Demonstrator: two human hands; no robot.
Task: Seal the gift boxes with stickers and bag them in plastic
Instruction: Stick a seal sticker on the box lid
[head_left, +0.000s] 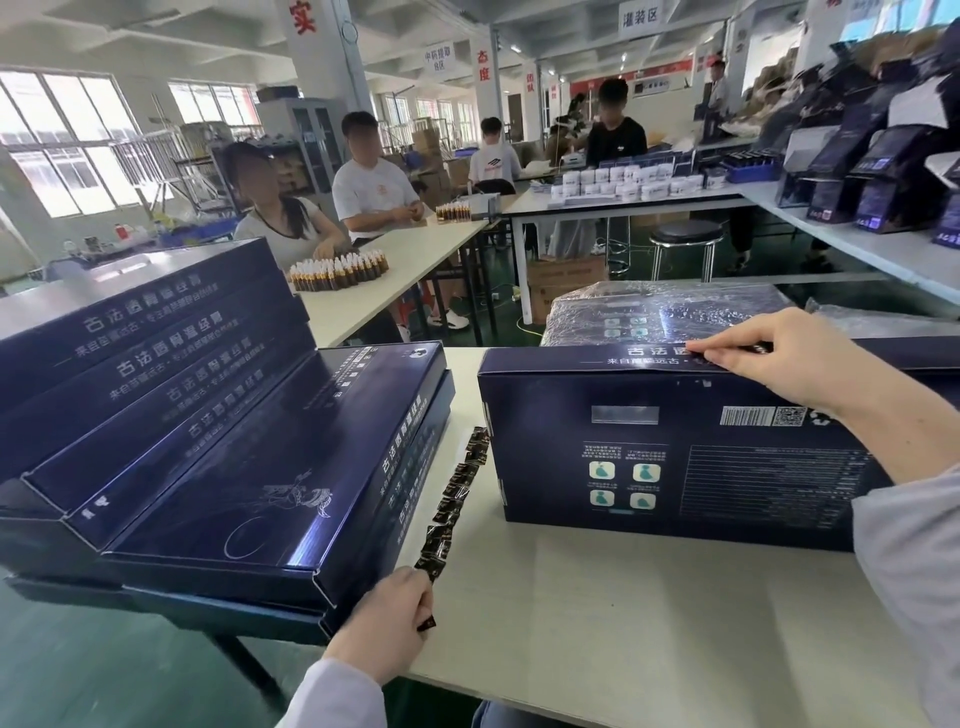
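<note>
A dark blue gift box (675, 457) lies flat on the white table (623, 613), its barcode side up. My right hand (769, 358) reaches over the box's far top edge and presses a small dark sticker there with thumb and fingertips. My left hand (389, 618) grips the near end of a long strip of dark stickers (457, 493), which trails across the table between the box and a stack of more gift boxes (208, 441) on the left. Behind the box sits a gift box wrapped in clear plastic (665, 306).
The stacked boxes overhang the table's left edge. More plastic-wrapped goods (883, 322) lie at the far right. Other people sit at tables with brown bottles (337, 270) and white jars (623, 184) beyond. A round stool (685, 234) stands in the aisle.
</note>
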